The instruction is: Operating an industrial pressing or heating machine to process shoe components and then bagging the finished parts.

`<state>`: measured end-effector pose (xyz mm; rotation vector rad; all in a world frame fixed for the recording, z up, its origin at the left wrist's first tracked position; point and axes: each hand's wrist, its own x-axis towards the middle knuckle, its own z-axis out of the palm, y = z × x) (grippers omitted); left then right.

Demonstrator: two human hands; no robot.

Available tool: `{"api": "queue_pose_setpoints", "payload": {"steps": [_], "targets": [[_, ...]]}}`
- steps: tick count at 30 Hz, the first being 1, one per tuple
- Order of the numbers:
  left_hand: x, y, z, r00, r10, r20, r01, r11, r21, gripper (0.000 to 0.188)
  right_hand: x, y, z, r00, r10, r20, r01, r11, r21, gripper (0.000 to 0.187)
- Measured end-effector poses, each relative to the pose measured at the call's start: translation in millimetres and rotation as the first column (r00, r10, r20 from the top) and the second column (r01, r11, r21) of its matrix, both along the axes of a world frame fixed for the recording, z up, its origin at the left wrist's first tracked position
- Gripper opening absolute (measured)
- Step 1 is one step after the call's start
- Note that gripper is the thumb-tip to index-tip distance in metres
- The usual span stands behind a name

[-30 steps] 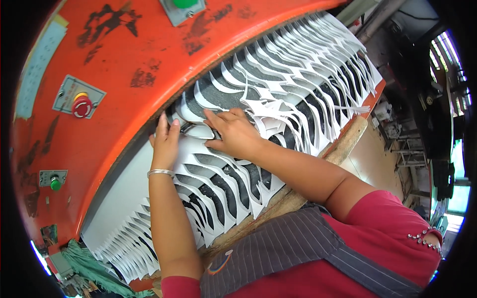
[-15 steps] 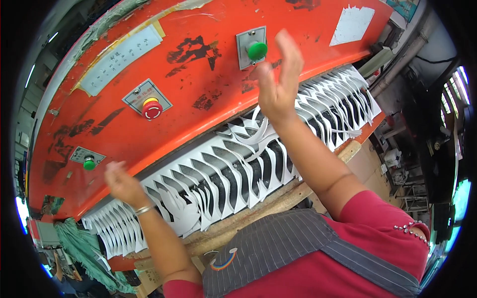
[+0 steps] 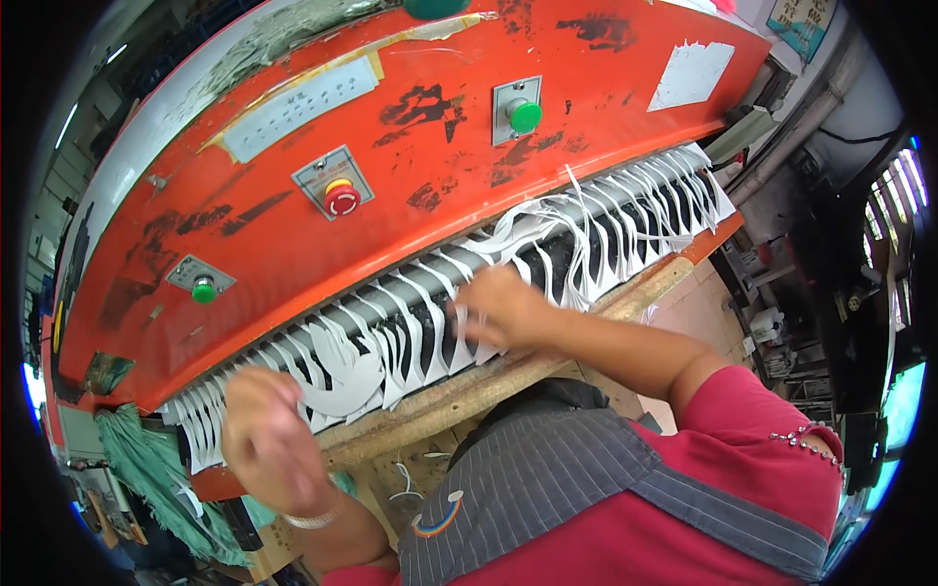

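A long white sheet material cut into wavy strips (image 3: 422, 293) lies on a dark bed along the red machine's front. My right hand (image 3: 506, 307) is over the middle of these strips, its fingers apart and pointing left; whether it touches them I cannot tell. Near the left end, my left hand (image 3: 269, 435) is raised in front of the strips, its fingers smeared by motion. Just right of it lies a bunch of loose curved white pieces (image 3: 347, 383). More loose white strips (image 3: 518, 223) curl up beyond my right hand.
The red machine (image 3: 410, 186) carries two green push buttons (image 3: 525, 116) and a red stop button (image 3: 342, 198). A worn wooden edge (image 3: 440, 398) runs along the near side of the bed. Green shredded cloth (image 3: 147, 479) hangs at the left end; a pipe (image 3: 796, 132) stands right.
My right hand has come down from beside the upper green button to the middle strips. My left hand has moved down and nearer, away from the lower green button. The view has shifted slightly.
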<state>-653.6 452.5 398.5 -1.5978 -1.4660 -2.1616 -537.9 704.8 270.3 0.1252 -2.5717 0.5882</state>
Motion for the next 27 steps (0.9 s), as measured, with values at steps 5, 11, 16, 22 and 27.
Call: {"api": "queue_pose_setpoints", "payload": {"steps": [5, 11, 16, 22, 27], "targets": [[97.2, -19.6, 41.7, 0.938, -0.325, -0.124, 0.346, 0.906, 0.244, 0.021, 55.6, -75.9, -46.4, 0.969, 0.043, 0.244, -0.072, 0.991, 0.111, 0.045], [138.7, -66.7, 63.4, 0.935, -0.342, -0.091, 0.324, 0.930, -0.171, 0.025, 54.9, -95.1, -58.1, 0.953, -0.210, 0.217, 0.192, 0.976, 0.103, 0.039], [118.4, -72.4, 48.4, 0.934, -0.018, -0.357, 0.047, 0.996, 0.072, 0.017, 55.1, -90.6, -50.9, 0.939, -0.232, 0.253, 0.211, 0.972, 0.106, 0.036], [33.7, -35.5, 56.8, 0.879, -0.130, -0.459, 0.250, 0.945, 0.210, 0.015, 48.2, -77.4, -26.1, 0.885, -0.106, 0.453, 0.082, 0.994, 0.072, 0.035], [-45.5, 73.3, -21.3, 0.975, 0.185, -0.127, -0.213, 0.939, -0.269, 0.021, -21.9, -24.4, 28.4, 0.711, -0.265, 0.652, 0.417, 0.905, -0.087, 0.042]]}}
